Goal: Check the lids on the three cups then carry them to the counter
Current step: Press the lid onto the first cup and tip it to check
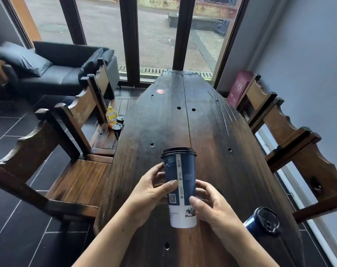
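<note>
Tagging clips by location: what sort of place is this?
Probably a café: numbered sticker on the long wooden table, a lidded takeaway cup, sofa by the window.

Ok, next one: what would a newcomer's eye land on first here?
The left hand and right hand hold a tall blue cup with a black lid over the near end of the dark wooden table. A second lidded cup sits at the table's right edge; a yellow bottle stands on a chair seat at left.

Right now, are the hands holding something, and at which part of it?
The left hand and right hand both hold the tall blue cup by its side wall, left at the middle, right lower down. Neither touches the black lid.
</note>
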The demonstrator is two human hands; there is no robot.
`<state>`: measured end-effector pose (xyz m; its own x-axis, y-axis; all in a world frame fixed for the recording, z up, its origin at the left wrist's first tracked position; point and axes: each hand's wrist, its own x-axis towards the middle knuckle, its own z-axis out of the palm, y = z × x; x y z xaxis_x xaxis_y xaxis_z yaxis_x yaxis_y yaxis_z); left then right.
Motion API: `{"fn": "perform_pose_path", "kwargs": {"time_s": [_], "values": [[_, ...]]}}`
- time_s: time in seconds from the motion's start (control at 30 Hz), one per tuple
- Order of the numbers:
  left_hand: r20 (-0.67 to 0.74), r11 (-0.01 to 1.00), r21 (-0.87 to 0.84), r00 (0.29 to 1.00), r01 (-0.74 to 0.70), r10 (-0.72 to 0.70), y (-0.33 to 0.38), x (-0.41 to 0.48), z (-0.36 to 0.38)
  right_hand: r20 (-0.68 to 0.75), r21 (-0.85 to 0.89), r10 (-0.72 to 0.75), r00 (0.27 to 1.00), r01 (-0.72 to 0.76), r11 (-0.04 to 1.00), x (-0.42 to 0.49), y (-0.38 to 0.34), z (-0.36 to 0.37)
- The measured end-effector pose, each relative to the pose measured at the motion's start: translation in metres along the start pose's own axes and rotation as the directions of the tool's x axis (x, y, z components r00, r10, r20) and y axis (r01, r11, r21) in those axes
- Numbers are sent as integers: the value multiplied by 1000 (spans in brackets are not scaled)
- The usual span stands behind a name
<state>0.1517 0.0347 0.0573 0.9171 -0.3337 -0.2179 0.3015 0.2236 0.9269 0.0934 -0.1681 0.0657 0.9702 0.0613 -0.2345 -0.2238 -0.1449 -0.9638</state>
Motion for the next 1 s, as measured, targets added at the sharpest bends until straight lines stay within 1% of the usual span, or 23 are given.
{"fn": "perform_pose_path", "kwargs": {"time_s": [0.17,0.27,0.57,0.77,1.0], "values": [[34,999,39,999,4,-6,-2,-2,1,-8,117,24,1000,-23,993,20,-12,-4],[29,999,38,1000,1,-2,0,0,2,-3,103,30,1000,-30,994,27,-16,-2],[40,999,33,999,14,-15,-2,10,-13,11,155,36,999,-37,987,42,-13,6],[20,995,67,997,79,-80,-15,15,-26,15,140,60,998,-61,988,54,4,9],[-8,955,241,984,175,-178,-43,36,-50,56,40,127,990,-129,991,80,47,16]]}}
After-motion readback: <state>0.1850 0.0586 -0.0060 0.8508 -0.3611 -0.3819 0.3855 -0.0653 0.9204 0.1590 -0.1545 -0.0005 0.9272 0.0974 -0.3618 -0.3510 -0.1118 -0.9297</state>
